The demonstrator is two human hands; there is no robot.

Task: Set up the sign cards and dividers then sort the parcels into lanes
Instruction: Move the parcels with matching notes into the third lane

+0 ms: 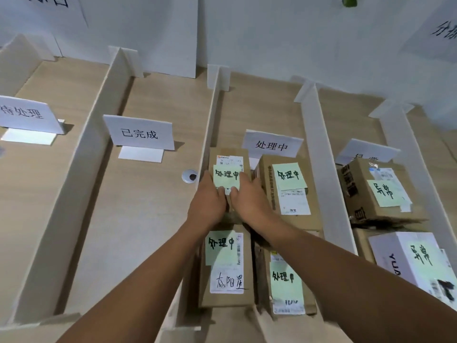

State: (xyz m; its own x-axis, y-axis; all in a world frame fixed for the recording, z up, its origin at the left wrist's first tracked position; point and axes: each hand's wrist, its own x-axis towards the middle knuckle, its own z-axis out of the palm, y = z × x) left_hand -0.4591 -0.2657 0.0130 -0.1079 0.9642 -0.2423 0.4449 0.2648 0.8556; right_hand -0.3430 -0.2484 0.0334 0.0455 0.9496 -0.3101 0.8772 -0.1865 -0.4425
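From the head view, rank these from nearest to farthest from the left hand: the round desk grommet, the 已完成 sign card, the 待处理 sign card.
From the left hand:
1. Round desk grommet, just to the hand's left, across the divider.
2. 已完成 sign card, farther back in that same lane.
3. 待处理 sign card, far left lane.

A round grey cable grommet sits in the wooden bench. Green leaves hang against the white wall.
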